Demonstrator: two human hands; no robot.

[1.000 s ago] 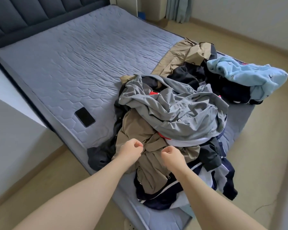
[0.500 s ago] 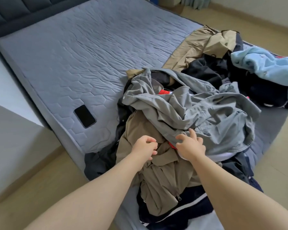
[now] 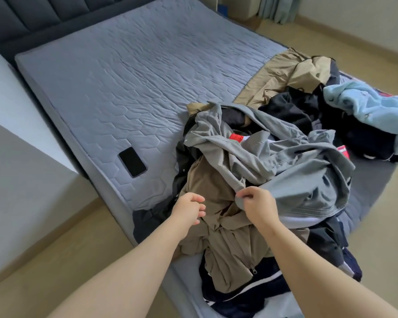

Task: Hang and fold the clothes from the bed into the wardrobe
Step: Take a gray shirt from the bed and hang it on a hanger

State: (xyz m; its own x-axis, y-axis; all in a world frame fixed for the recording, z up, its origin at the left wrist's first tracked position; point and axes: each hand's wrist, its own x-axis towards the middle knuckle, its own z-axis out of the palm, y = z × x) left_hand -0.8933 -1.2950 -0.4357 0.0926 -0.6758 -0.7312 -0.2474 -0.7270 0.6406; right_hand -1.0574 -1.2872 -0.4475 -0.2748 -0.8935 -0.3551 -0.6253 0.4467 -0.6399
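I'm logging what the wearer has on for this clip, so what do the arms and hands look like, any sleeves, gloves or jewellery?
The left hand and right hand are bare: no gloves, and no ring, watch or bracelet shows. The left forearm and right forearm are bare too, with no sleeve in view down to the picture's edge.

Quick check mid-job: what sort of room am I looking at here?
Most likely a bedroom: a grey quilted mattress against a dark padded headboard, a heap of loose clothes topped by a grey jacket, and pale curtains in the far corner.
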